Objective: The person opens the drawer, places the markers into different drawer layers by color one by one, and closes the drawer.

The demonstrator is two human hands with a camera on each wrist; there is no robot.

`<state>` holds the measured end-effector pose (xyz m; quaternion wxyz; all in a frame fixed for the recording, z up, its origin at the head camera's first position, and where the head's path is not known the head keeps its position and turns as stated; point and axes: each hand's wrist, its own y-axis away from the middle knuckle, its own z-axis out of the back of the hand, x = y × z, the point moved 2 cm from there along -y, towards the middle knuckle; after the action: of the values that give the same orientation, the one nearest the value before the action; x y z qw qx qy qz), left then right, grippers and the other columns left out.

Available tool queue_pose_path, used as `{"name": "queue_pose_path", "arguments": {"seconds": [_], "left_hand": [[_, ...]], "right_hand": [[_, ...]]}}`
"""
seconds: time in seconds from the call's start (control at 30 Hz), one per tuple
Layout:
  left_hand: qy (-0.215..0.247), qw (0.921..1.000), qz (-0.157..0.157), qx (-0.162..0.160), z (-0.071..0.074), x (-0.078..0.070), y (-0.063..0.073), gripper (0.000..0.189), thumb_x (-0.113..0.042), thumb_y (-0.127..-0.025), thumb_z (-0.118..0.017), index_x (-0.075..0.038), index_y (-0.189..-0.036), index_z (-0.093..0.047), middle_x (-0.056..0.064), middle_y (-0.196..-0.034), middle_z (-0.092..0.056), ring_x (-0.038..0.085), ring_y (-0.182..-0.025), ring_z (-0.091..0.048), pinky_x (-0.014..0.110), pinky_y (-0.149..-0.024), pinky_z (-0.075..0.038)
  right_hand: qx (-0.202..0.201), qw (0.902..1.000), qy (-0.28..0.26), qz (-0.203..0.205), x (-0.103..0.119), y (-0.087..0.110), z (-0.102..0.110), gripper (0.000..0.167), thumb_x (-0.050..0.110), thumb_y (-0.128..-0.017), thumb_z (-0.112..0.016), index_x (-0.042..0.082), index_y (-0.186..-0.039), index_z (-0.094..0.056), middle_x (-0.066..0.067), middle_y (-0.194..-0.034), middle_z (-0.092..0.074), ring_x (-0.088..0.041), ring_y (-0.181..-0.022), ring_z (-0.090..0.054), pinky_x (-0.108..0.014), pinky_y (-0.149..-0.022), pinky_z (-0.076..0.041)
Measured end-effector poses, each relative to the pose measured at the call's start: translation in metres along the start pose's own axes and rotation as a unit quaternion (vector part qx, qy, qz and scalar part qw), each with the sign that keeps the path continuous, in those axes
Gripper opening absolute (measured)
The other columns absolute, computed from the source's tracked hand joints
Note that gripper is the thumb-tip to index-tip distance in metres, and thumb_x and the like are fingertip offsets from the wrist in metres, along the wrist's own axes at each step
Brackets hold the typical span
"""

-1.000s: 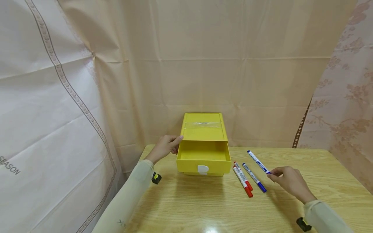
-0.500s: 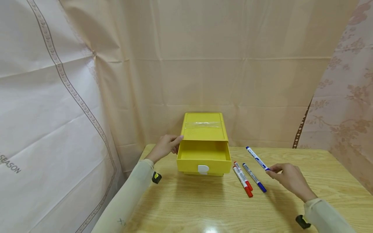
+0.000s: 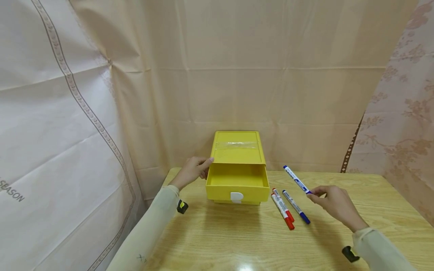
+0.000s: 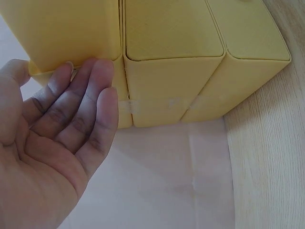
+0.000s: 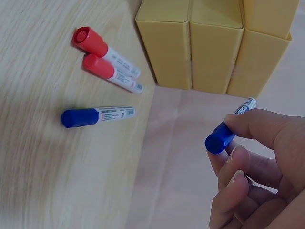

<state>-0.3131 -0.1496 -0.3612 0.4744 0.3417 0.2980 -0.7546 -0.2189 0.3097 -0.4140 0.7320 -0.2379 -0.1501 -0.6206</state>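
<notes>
A yellow drawer unit [image 3: 236, 148] stands on the table with its top drawer [image 3: 237, 194] pulled out; no contents show inside it. My left hand [image 3: 194, 171] holds the unit's upper left edge, thumb at the top corner and fingers against the side wall, as the left wrist view [image 4: 52, 138] shows. Between thumb and fingertips, my right hand [image 3: 333, 203] pinches a blue marker [image 3: 295, 178] by its blue-capped end, its other end angled up and left above the table. Below it lie another blue marker [image 3: 296, 206] and two red markers [image 3: 283, 202] [image 3: 282, 212].
The wooden table [image 3: 234, 241] runs under everything, its back edge against a beige cloth [image 3: 234, 75]. A white cloth [image 3: 68, 150] hangs at the left and a flowered one [image 3: 407, 113] at the right. Clear tape [image 3: 236, 145] crosses the unit's top.
My right hand has raised the blue marker and carried it a little left toward the drawer unit. My left hand, the unit and the markers on the table have stayed in place.
</notes>
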Motion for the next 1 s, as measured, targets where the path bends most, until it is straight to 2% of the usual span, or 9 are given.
{"name": "queue_pose_path", "arguments": {"seconds": [0.37, 0.6, 0.83, 1.0], "left_hand": [[0.005, 1.0, 0.003, -0.002, 0.0, 0.003, -0.002, 0.051, -0.05, -0.107, -0.052, -0.005, -0.093, -0.073, 0.008, -0.079, -0.069, 0.026, -0.073, -0.068, 0.053, -0.077, -0.059], [0.0, 1.0, 0.006, -0.002, -0.001, 0.003, -0.001, 0.051, -0.051, -0.106, -0.052, -0.009, -0.082, -0.066, 0.007, -0.081, -0.069, 0.026, -0.073, -0.069, 0.046, -0.075, -0.06], [0.009, 0.9999, 0.004, -0.003, -0.001, 0.002, -0.001, 0.05, -0.049, -0.106, -0.053, -0.007, -0.082, -0.066, 0.009, -0.079, -0.069, 0.026, -0.071, -0.068, 0.055, -0.078, -0.059], [0.006, 1.0, 0.004, -0.002, -0.001, 0.002, -0.001, 0.05, -0.05, -0.106, -0.052, -0.009, -0.083, -0.068, 0.008, -0.08, -0.069, 0.025, -0.072, -0.068, 0.053, -0.078, -0.059]], "right_hand": [[-0.007, 0.9999, 0.0, 0.008, 0.012, -0.001, 0.005, 0.027, 0.032, -0.098, -0.073, 0.006, -0.104, -0.079, -0.003, -0.092, -0.076, -0.014, -0.068, -0.058, -0.032, -0.054, -0.046], [-0.013, 0.9997, -0.004, 0.02, 0.019, -0.001, 0.007, 0.028, 0.033, -0.098, -0.073, 0.007, -0.103, -0.079, -0.002, -0.09, -0.076, -0.013, -0.066, -0.056, -0.03, -0.051, -0.043], [-0.03, 0.9989, -0.003, 0.036, 0.032, -0.003, 0.009, 0.019, 0.03, -0.097, -0.075, 0.011, -0.1, -0.08, 0.001, -0.09, -0.076, -0.013, -0.067, -0.057, -0.029, -0.053, -0.044], [-0.032, 0.9987, -0.007, 0.039, 0.039, -0.003, 0.009, 0.019, 0.03, -0.096, -0.075, 0.012, -0.1, -0.079, 0.001, -0.092, -0.076, -0.013, -0.065, -0.056, -0.028, -0.052, -0.043]]}}
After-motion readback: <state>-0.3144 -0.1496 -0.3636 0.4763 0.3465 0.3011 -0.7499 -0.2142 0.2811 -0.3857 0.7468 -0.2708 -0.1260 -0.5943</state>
